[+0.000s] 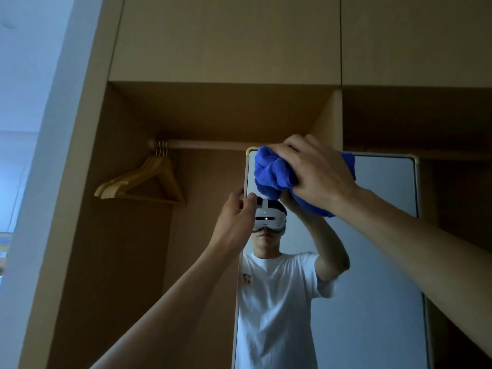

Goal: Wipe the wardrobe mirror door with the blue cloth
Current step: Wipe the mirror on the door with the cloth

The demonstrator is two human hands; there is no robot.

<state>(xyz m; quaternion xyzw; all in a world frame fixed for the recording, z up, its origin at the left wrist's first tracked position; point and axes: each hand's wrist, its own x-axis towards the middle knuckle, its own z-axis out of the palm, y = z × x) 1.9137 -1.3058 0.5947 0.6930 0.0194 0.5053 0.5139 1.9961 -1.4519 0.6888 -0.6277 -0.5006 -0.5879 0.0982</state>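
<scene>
The mirror door stands upright in front of me, with a thin pale frame and rounded top corners. A bunched blue cloth is pressed against the glass near its top left corner. My right hand grips the cloth from above, fingers curled over it. Lower down, my left hand holds the mirror's left edge, with the thumb on the glass side and the fingers wrapped behind the frame. The mirror reflects a person in a white T-shirt and a headset.
An open wooden wardrobe surrounds the mirror. A hanging rail crosses behind the mirror's top, with several wooden hangers at its left end. Closed upper cabinet doors sit above. A pale wall lies to the left.
</scene>
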